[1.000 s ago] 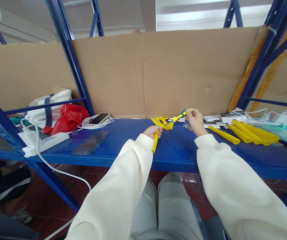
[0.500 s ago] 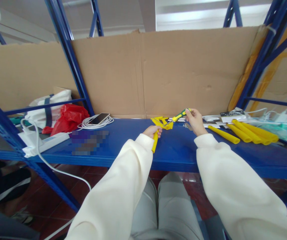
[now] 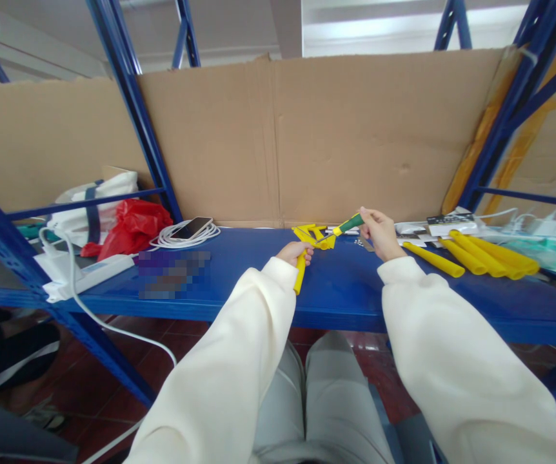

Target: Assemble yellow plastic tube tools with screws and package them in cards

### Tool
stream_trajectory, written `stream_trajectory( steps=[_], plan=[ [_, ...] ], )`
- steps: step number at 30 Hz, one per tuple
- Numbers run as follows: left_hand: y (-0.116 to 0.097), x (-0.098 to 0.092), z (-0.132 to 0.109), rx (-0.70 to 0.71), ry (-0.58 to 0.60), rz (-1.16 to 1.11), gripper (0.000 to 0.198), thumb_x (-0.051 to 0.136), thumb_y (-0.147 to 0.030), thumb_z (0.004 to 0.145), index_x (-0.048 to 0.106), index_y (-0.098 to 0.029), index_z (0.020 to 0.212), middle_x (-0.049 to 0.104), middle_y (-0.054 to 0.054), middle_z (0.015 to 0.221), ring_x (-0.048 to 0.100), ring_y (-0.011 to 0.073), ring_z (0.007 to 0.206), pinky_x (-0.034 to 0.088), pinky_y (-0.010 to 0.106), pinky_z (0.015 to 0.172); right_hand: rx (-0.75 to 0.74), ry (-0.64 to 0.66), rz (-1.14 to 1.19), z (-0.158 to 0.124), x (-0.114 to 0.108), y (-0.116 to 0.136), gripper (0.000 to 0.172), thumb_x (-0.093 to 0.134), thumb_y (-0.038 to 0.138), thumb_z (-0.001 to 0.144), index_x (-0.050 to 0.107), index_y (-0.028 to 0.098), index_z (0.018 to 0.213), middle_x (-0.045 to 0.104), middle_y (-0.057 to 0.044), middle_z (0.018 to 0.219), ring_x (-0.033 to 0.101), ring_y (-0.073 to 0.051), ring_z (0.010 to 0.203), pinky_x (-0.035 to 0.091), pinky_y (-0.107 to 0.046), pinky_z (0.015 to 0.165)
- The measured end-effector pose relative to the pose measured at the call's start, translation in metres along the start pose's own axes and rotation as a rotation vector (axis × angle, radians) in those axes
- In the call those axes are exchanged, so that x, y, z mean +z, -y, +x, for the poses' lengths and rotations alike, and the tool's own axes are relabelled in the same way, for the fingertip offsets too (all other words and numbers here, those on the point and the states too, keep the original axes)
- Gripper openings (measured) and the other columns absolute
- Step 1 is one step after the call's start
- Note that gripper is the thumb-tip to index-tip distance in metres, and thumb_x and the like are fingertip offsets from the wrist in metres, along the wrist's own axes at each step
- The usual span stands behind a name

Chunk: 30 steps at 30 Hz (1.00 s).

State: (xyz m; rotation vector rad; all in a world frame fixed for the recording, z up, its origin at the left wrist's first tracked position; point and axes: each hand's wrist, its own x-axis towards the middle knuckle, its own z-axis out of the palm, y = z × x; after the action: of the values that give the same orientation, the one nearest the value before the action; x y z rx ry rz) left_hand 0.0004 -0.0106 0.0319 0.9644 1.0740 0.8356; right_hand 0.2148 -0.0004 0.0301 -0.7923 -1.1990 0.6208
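Note:
Over the blue shelf, my left hand (image 3: 296, 254) is closed around a yellow tubular handle (image 3: 300, 277), whose lower end sticks out below the fist. My right hand (image 3: 377, 231) pinches the end of a green and yellow screwdriver (image 3: 348, 224). Its shaft slopes down to the left, with the tip close to my left fingers; whether it touches a screw there is too small to tell. Several flat yellow plastic parts (image 3: 325, 242) lie just behind my left hand. Small metal bits (image 3: 361, 243) rest on the shelf beside my right hand.
Several yellow tubes (image 3: 471, 252) lie at the right, near a black and white box (image 3: 451, 223). To the left are a phone (image 3: 193, 228) on a coiled white cable (image 3: 166, 238), a power strip (image 3: 99, 273) and a red bag (image 3: 135, 225). A cardboard sheet (image 3: 346, 129) stands behind.
My right fingers have shifted slightly at the screwdriver's end, and its handle looks turned, showing more green. My left hand stays in place on the yellow handle.

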Motion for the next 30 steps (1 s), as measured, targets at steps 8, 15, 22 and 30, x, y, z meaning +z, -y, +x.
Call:
stream_trajectory(
  steps=[8, 15, 22, 30],
  plan=[
    [0.002, -0.002, 0.004, 0.010, -0.061, -0.012, 0.026, 0.043, 0.001, 0.092, 0.044, -0.019, 0.076, 0.037, -0.009, 0.050, 0.029, 0.0051, 0.036, 0.023, 0.015, 0.039, 0.039, 0.150, 0.025, -0.003, 0.001, 0.003, 0.043, 0.080, 0.058, 0.074, 0.060, 0.021, 0.076, 0.050, 0.006, 0.051, 0.047, -0.008, 0.045, 0.038, -0.019, 0.044],
    [0.002, -0.001, 0.005, 0.025, -0.068, -0.014, 0.026, 0.047, 0.002, 0.089, 0.046, -0.019, 0.074, 0.038, -0.008, 0.051, 0.030, 0.0052, 0.036, 0.024, 0.016, 0.038, 0.082, 0.025, -0.029, -0.003, 0.003, 0.001, 0.046, 0.080, 0.058, 0.073, 0.051, 0.023, 0.072, 0.052, 0.007, 0.050, 0.046, -0.007, 0.041, 0.034, -0.018, 0.038],
    [0.002, -0.002, 0.006, 0.018, -0.052, -0.004, 0.021, 0.049, 0.000, 0.090, 0.048, -0.018, 0.079, 0.038, -0.009, 0.050, 0.031, 0.0051, 0.036, 0.025, 0.016, 0.039, 0.067, 0.012, -0.068, -0.007, 0.003, 0.005, 0.050, 0.077, 0.067, 0.072, 0.054, 0.022, 0.073, 0.046, 0.008, 0.042, 0.040, -0.007, 0.035, 0.029, -0.019, 0.034],
    [0.004, -0.005, 0.014, 0.013, -0.028, -0.046, 0.021, 0.055, -0.001, 0.088, 0.047, -0.019, 0.080, 0.038, -0.010, 0.051, 0.030, 0.0040, 0.036, 0.023, 0.015, 0.038, 0.087, 0.132, 0.016, -0.006, 0.002, 0.008, 0.046, 0.077, 0.064, 0.075, 0.060, 0.021, 0.077, 0.059, 0.003, 0.053, 0.053, -0.010, 0.045, 0.040, -0.021, 0.043]
  ],
)
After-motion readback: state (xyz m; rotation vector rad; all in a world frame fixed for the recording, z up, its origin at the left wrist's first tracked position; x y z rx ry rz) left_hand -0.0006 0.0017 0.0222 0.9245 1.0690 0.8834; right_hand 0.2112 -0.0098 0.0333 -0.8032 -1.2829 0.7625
